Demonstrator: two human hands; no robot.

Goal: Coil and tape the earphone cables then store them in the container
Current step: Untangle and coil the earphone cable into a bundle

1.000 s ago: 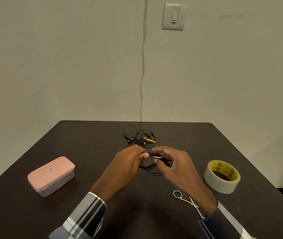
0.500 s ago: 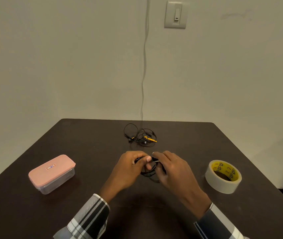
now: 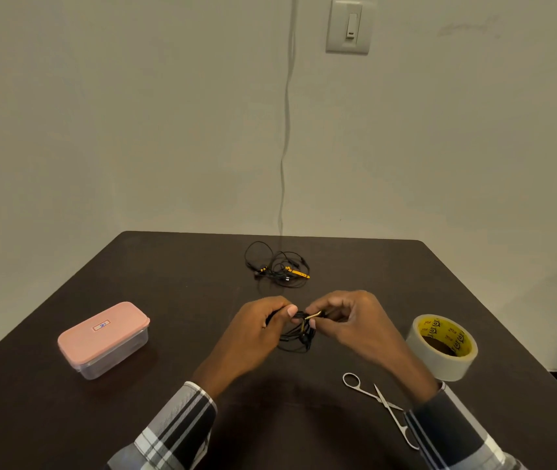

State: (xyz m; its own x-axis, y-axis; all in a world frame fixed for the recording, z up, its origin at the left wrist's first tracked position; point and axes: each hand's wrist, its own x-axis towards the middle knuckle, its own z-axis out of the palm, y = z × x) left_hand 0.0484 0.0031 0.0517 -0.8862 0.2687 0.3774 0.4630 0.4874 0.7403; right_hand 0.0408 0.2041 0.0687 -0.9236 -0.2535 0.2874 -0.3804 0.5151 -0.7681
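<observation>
A black earphone cable (image 3: 299,339) hangs in loose loops between my two hands over the middle of the dark table (image 3: 175,286). My left hand (image 3: 258,329) pinches the bundle at its top. My right hand (image 3: 350,322) pinches the cable's gold plug end right beside the left thumb. A second earphone, black with yellow parts (image 3: 279,266), lies tangled farther back. The clear container with a pink lid (image 3: 102,339) stands closed on the left. A roll of tape (image 3: 441,346) sits on the right.
Small metal scissors (image 3: 377,400) lie near my right wrist, partly under the sleeve. A thin cable (image 3: 285,130) runs down the wall behind the table, beside a wall switch (image 3: 348,27). The table's far edge meets the wall.
Both hands stayed together on the black cable and shifted slightly. The right forearm moved aside, so the scissors show again after being hidden half a second ago.
</observation>
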